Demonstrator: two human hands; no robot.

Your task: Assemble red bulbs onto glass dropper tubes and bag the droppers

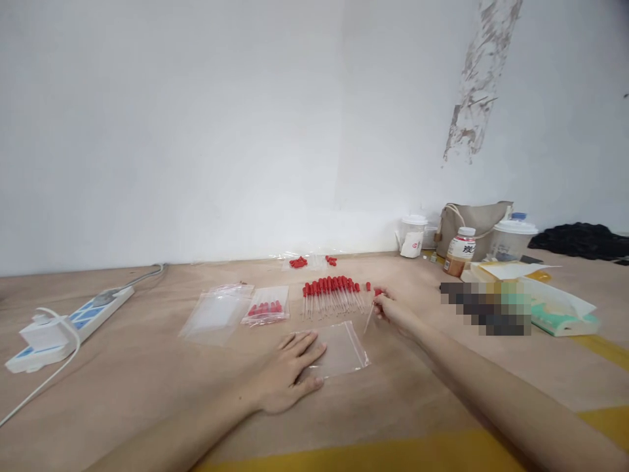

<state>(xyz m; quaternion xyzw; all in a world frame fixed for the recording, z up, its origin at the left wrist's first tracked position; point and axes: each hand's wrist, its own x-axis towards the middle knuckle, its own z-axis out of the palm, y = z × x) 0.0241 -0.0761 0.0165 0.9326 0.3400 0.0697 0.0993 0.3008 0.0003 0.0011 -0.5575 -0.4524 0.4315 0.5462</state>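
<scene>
Apparently, we're taking droppers (330,284) singly.
Our right hand (384,307) pinches one red-topped dropper (369,319) beside the row; our left hand (289,375), fingers spread, rests on a clear bag (339,347). Next likely calls for gentle aim.

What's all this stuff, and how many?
Droppers: many, red and clear, middle
Small pieces: several, red, by wall
Flat bag: one, clear, front middle
Filled bag: one, clear, left of droppers
Other bags: can't count, clear, farther left
Power strip: one, white and blue, far left
Charger: one, white, on strip
Lidded cups: two, white lids, back right
Bottle: one, brown and white, between cups
Pouch: one, grey, behind bottle
Packet: one, green, right
Heap: one, black, far right
Blurred patch: one, mostly dark, right
Tape: strips, yellow, front and right
Table: one, brown, underneath
Wall: white, behind
Left hand: one, bare, over flat bag's edge
Right hand: one, bare, holding a dropper
</scene>
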